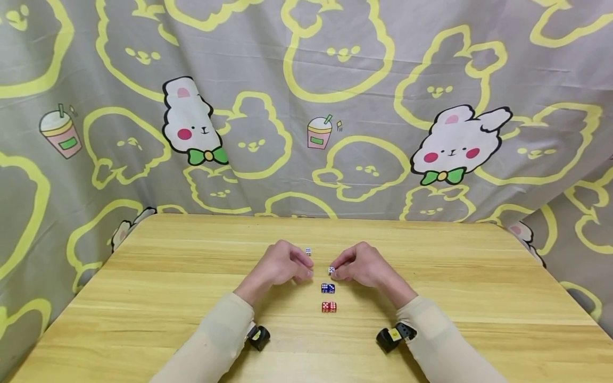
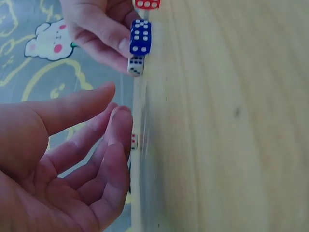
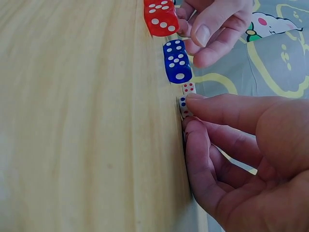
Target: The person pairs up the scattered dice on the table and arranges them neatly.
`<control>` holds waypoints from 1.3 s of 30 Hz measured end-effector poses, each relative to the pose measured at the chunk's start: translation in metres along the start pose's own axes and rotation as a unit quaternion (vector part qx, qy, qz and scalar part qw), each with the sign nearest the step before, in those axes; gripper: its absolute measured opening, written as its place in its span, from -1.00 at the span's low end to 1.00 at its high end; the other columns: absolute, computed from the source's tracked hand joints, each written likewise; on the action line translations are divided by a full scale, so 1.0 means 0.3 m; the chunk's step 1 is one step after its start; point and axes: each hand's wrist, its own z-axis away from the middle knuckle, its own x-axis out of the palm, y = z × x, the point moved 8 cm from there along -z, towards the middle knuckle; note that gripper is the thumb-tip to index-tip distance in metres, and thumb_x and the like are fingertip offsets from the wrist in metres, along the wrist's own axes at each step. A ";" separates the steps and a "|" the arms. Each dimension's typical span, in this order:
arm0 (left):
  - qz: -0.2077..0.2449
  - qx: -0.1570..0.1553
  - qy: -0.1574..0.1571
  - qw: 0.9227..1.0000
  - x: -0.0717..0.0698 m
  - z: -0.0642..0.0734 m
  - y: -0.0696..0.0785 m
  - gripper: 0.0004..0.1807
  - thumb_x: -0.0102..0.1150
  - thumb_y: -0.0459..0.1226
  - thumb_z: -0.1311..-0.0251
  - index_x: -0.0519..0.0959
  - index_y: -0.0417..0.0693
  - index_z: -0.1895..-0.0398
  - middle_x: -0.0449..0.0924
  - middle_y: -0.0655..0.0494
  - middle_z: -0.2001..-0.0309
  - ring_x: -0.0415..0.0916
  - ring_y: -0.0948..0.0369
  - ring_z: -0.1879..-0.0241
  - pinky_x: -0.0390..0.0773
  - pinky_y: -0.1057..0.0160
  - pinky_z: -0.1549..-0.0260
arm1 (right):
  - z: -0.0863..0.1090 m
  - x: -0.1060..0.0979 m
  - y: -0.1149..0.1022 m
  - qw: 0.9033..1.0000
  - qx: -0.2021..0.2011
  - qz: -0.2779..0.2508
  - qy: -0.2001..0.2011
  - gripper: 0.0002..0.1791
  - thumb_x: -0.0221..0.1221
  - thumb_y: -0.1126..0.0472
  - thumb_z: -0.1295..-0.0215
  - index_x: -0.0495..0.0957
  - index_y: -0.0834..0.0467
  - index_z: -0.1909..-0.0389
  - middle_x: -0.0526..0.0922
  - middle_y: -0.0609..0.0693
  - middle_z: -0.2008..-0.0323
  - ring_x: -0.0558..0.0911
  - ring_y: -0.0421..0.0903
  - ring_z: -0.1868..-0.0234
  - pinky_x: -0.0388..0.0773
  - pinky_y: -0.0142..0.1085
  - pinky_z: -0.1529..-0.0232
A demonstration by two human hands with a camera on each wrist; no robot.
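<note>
My right hand (image 1: 362, 264) pinches a white die (image 1: 331, 270) between thumb and fingers, low at the tabletop. The right wrist view shows blue pips on that die (image 3: 183, 103). Across from it, my left hand (image 1: 286, 264) has loosely bent fingers with a gap between thumb and fingertips, and holds nothing. Just beyond those fingertips lies a second white die (image 1: 308, 251), whose red pips show in the left wrist view. Nearer to me, two blue dice (image 1: 325, 288) sit side by side, and in front of them two red dice (image 1: 325, 307) form another pair.
The dice stand on a light wooden table (image 1: 143, 319). A grey curtain (image 1: 268, 69) with yellow outlines and rabbit prints hangs behind the table's far edge and along its sides. Each wrist wears a black strapped device (image 1: 259, 338).
</note>
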 end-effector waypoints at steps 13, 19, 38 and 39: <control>0.067 -0.033 0.075 0.994 -0.071 -0.053 -0.045 -0.76 0.56 -0.37 -0.12 0.80 -0.10 0.13 0.78 0.07 0.29 0.68 0.23 0.38 0.61 0.31 0.35 | 0.000 0.004 -0.008 1.000 0.000 0.002 0.005 -0.92 0.54 0.27 -0.17 0.83 0.10 0.33 0.81 -0.08 0.40 0.68 -0.16 0.42 0.60 -0.32 0.33; 0.064 -0.036 0.068 0.995 -0.064 -0.093 -0.039 -0.72 0.56 -0.38 -0.11 0.79 -0.13 0.08 0.80 0.04 0.21 0.68 0.24 0.35 0.64 0.31 0.33 | 0.002 -0.001 -0.004 1.000 0.000 0.001 0.005 -0.90 0.53 0.28 -0.17 0.83 0.11 0.30 0.82 -0.08 0.40 0.68 -0.16 0.41 0.61 -0.32 0.33; 0.003 -0.058 0.073 0.996 -0.041 -0.146 -0.034 -0.82 0.59 -0.37 -0.09 0.81 -0.05 0.23 0.80 0.07 0.23 0.62 0.21 0.39 0.56 0.36 0.38 | 0.002 -0.005 0.000 1.000 -0.002 -0.001 0.005 -0.90 0.54 0.26 -0.16 0.83 0.11 0.30 0.81 -0.09 0.41 0.65 -0.16 0.42 0.57 -0.33 0.35; 0.003 -0.058 0.073 0.996 -0.041 -0.147 -0.035 -0.82 0.58 -0.37 -0.09 0.81 -0.05 0.23 0.80 0.07 0.23 0.62 0.21 0.38 0.56 0.36 0.37 | 0.003 -0.005 -0.001 1.000 -0.002 -0.001 0.005 -0.90 0.54 0.26 -0.16 0.83 0.11 0.31 0.80 -0.08 0.41 0.64 -0.16 0.42 0.57 -0.32 0.35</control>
